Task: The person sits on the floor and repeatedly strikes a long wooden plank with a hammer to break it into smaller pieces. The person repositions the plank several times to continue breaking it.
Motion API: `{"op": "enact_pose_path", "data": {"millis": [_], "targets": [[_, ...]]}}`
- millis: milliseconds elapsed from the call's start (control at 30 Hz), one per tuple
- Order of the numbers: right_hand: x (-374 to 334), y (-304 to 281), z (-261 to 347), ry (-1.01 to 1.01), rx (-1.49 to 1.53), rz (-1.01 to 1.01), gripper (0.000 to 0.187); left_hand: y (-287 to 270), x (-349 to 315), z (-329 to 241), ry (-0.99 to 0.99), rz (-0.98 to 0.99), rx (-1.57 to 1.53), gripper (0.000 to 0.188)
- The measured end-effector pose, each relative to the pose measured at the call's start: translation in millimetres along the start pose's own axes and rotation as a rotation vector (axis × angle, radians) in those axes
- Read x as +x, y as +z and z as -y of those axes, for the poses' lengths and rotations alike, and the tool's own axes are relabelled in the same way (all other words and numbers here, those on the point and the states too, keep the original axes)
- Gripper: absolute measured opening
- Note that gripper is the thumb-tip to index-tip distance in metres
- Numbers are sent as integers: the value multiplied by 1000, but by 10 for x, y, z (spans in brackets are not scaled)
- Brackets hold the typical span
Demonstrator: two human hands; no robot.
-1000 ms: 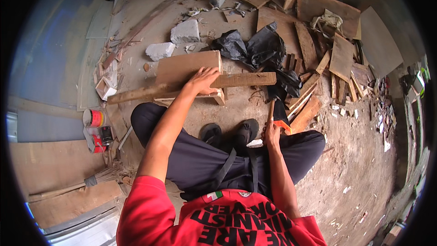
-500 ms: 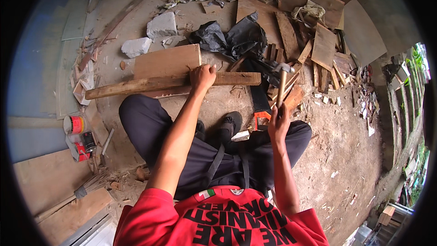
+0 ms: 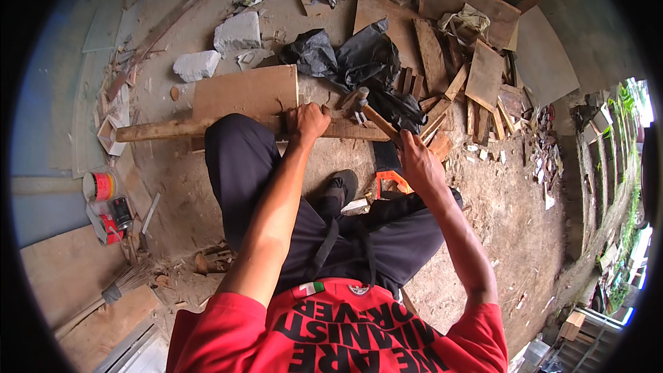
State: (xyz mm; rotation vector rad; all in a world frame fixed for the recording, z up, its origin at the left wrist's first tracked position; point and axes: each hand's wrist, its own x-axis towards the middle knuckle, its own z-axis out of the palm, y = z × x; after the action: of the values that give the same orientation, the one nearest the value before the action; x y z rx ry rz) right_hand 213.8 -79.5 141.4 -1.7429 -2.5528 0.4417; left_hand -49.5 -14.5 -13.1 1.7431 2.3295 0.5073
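Observation:
My left hand (image 3: 309, 123) is closed on a long, narrow wooden plank (image 3: 155, 130), which lies crosswise in front of my knees. Behind it a flat rectangular board (image 3: 245, 91) is propped up, its right end close to my left fingers. My right hand (image 3: 420, 162) grips a hammer (image 3: 378, 119) by its wooden handle. The metal head hangs over the right part of the plank, near my left hand; whether it touches the wood I cannot tell. Below my right hand, by my shoe, lies a saw with an orange handle (image 3: 392, 183), partly hidden by my leg.
A crumpled black plastic bag (image 3: 369, 55) lies beyond the plank. Scrap boards (image 3: 485, 72) are heaped at the far right. Two pale concrete blocks (image 3: 237, 32) sit at the far left. Open cans (image 3: 102, 186) stand on the left, and a slatted barrier (image 3: 599, 173) runs along the right.
The hammer has swung from upright on the right to tilted leftward, its head now over the plank. My left knee has risen in front of the plank, whose right end sits lower.

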Motion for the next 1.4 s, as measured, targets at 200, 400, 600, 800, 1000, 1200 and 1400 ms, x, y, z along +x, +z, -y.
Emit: {"op": "enact_pose_path", "data": {"millis": [200,400,600,800,1000,1200,1400], "targets": [[-209,281,-292,-253,-23,67,64,-138,-45,-80,1,30,-49,37],[-210,-21,-299,-141,182,216,47,-8,-7,-10,-5,-46,-15,34],[3,-20,-251,-71,402,156,39,-65,-36,-20,6,-58,3,33],[35,95,-335,-82,435,126,36,-14,19,-25,-33,21,-56,34],[14,-127,-376,-67,447,273,36,135,-25,58,10,-67,-76,29],[-59,8,-499,-97,440,285,33,-22,-34,47,-7,40,-49,30],[-174,424,-730,-34,443,273,35,-113,-82,-23,45,47,-6,33]]}}
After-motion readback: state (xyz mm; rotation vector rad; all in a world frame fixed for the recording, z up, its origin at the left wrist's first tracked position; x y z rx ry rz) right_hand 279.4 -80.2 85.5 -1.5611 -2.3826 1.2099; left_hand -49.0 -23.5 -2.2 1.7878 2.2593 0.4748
